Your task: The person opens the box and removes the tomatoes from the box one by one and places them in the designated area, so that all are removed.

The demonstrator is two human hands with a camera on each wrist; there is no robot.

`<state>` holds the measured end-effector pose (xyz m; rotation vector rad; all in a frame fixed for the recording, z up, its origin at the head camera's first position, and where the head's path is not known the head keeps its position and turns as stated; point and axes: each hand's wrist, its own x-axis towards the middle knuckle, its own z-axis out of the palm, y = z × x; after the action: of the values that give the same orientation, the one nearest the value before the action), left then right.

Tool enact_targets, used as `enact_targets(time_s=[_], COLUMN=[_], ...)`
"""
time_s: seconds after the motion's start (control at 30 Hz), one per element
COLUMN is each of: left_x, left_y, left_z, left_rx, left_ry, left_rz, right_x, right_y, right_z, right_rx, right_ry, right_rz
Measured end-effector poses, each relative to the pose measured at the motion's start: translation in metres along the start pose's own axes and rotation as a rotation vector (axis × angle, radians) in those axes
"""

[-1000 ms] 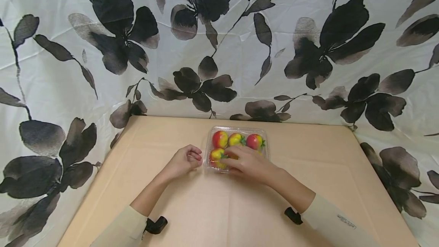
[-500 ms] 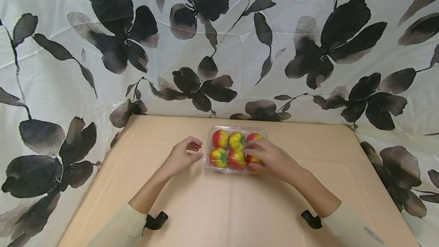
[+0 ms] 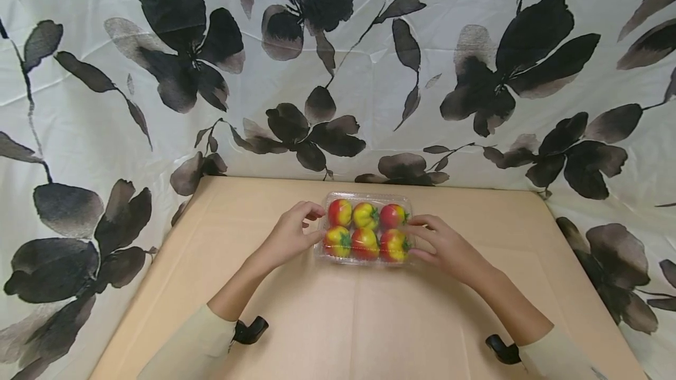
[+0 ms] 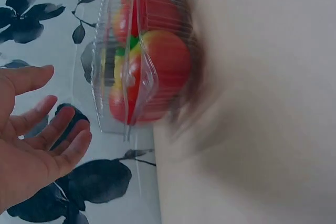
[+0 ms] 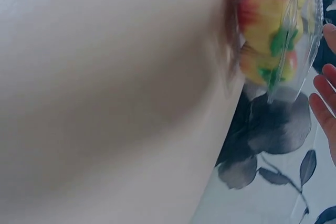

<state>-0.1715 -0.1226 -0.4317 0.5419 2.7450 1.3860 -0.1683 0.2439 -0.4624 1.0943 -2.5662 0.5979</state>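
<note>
A clear plastic clamshell box (image 3: pixel 365 197) lies on the table with two rows of red-and-yellow fruits (image 3: pixel 364 243) inside, each with green leaves. In the left wrist view, clear plastic rises past the box's rim (image 4: pixel 137 51) and over the fruits, so the lid appears to be down. My left hand (image 3: pixel 293 230) is at the box's left side, its fingers slightly bent and apart from the plastic in the left wrist view. On the right side, my right hand (image 3: pixel 449 251) has its fingertips by the box's edge; whether they touch it I cannot tell. Neither hand holds anything.
The table (image 3: pixel 343 321) has a light tan cover. Behind and beside it hangs a white cloth (image 3: pixel 401 87) with dark flowers. A black wrist camera (image 3: pixel 250 330) sits at the left sleeve, another black camera (image 3: pixel 503 349) at the right.
My right hand has moved rightward from over the fruits to the box's right side, uncovering them. My left hand has come slightly closer to the left edge. The box has stayed in place.
</note>
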Motion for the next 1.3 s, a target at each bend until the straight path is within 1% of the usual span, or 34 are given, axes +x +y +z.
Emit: enact_targets(time_s=[0.17,0.33,0.43,0.5,0.6,0.7,0.8,0.83,0.97,1.03,1.1,1.23,1.3], left_x=[0.004,0.009,0.012,0.015,0.018,0.02,0.022,0.023,0.027,0.029,0.031,0.035,0.037], left_y=[0.011,0.02,0.023,0.026,0.03,0.036,0.041,0.043,0.048,0.05,0.052,0.055,0.057], left_z=[0.008,0.016,0.022,0.026,0.032,0.037,0.043,0.044,0.054,0.059,0.064,0.077,0.083], left_rx=[-0.032,-0.048,-0.036,-0.015,0.02,0.002,0.018,0.031,0.129,0.151,0.165,0.22,0.268], left_ry=[-0.046,-0.085,-0.111,-0.135,-0.169,-0.213,-0.245,-0.251,-0.256,-0.263,-0.275,-0.289,-0.289], left_rz=[0.011,0.072,0.109,0.119,0.136,0.143,0.152,0.155,0.218,0.251,0.272,0.31,0.342], right_x=[-0.015,-0.024,-0.028,-0.03,-0.033,-0.035,-0.037,-0.037,-0.038,-0.039,-0.039,-0.038,-0.037], right_y=[0.012,0.022,0.029,0.033,0.038,0.041,0.043,0.044,0.048,0.05,0.051,0.052,0.051], right_z=[-0.002,-0.005,-0.004,-0.003,0.0,0.003,0.005,0.006,0.01,0.013,0.016,0.018,0.019], right_rx=[0.035,0.081,0.122,0.175,0.275,0.391,0.512,0.545,0.665,0.706,0.739,0.751,0.751], right_ry=[0.044,0.053,0.04,0.01,-0.057,-0.134,-0.206,-0.225,-0.293,-0.321,-0.345,-0.373,-0.384], right_rz=[0.06,0.127,0.153,0.166,0.192,0.248,0.303,0.31,0.326,0.336,0.347,0.353,0.353])
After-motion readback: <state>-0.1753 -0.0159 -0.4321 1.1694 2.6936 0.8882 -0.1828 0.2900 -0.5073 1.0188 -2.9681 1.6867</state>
